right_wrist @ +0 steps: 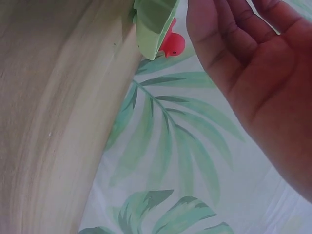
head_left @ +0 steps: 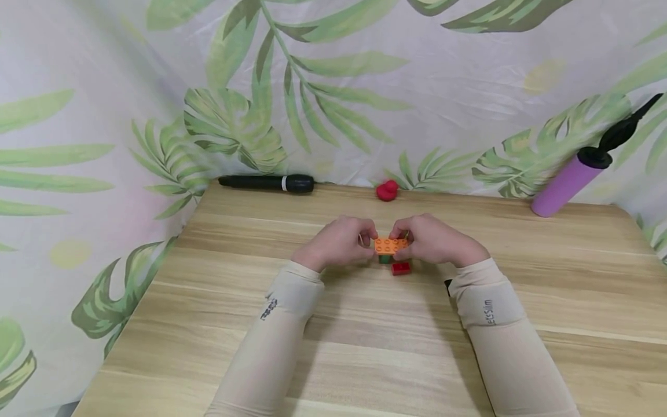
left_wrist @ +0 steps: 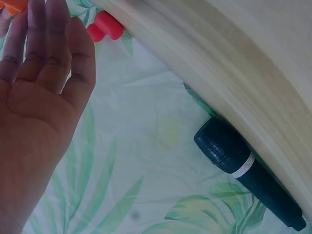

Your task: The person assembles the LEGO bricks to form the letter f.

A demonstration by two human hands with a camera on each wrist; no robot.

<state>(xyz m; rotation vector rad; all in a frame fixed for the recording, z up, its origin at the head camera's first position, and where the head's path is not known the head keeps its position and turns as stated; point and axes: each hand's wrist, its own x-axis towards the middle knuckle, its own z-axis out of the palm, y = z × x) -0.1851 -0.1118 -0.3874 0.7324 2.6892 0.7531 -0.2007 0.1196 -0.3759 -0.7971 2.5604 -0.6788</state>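
Head view. Wooden table (head_left: 365,347), backed by a leaf-print cloth (head_left: 365,87). Left hand (head_left: 341,240) and right hand (head_left: 435,238) meet at mid-table, each pinching one end of an orange brick (head_left: 391,245) held flat, studs up, just above the tabletop. Directly under it: a green brick (head_left: 384,259), mostly hidden; beside that, a red brick (head_left: 400,268) resting on the table. Whether the orange brick touches the green one cannot be told. Both forearms wear beige sleeves (head_left: 281,324). Along the far edge: a black microphone (head_left: 268,183) lying on its side, a small red duck (head_left: 387,190), and a purple pump (head_left: 570,180) with a black handle, leaning against the cloth.

Left wrist view. Palm of the left hand (left_wrist: 36,97), fingers (left_wrist: 53,44) extended upward; a corner of the orange brick (left_wrist: 14,5) shows at the fingertips. Red duck (left_wrist: 105,27) and microphone (left_wrist: 243,170) beyond.

Right wrist view. Palm of the right hand (right_wrist: 258,73), fingers loosely bent; the grip itself is out of frame. Red duck (right_wrist: 171,45) at the table edge.
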